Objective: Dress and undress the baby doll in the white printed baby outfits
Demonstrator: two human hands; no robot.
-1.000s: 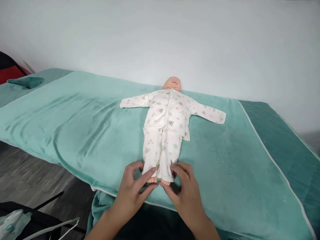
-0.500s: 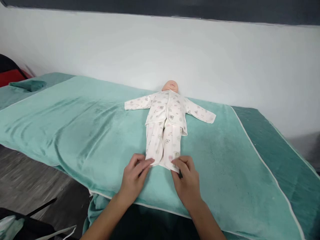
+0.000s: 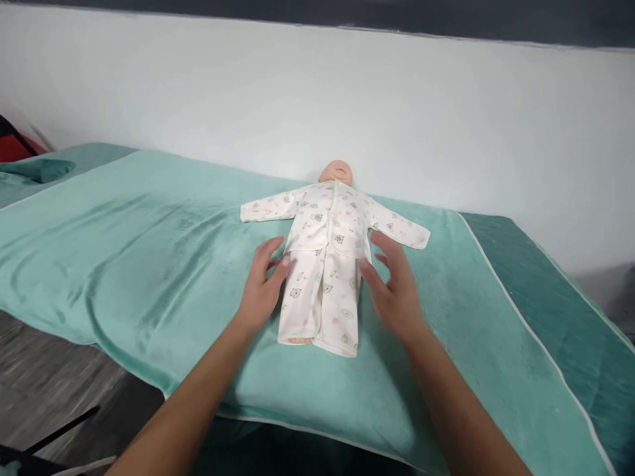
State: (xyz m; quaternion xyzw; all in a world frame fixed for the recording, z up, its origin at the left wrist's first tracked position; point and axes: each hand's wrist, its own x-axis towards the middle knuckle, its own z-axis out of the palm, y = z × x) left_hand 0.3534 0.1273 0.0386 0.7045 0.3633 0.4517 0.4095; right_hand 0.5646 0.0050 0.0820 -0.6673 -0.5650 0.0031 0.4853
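Free room above doll (image 3: 328, 221), wall (image 3: 317, 99) behind

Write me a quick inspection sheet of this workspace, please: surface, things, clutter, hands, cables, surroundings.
Surface: green cover, wrinkled at left.
Things: doll on its back, in printed jacket and trousers; toes show below the trousers.
Clutter: dark rod, lower left.
Hands: left hand and right hand open, either side of the doll; contact unclear.
Cables: pale strip, bottom left; cable or strap, cannot tell.
Surroundings: white wall behind, grey floor, red-and-black item far left.
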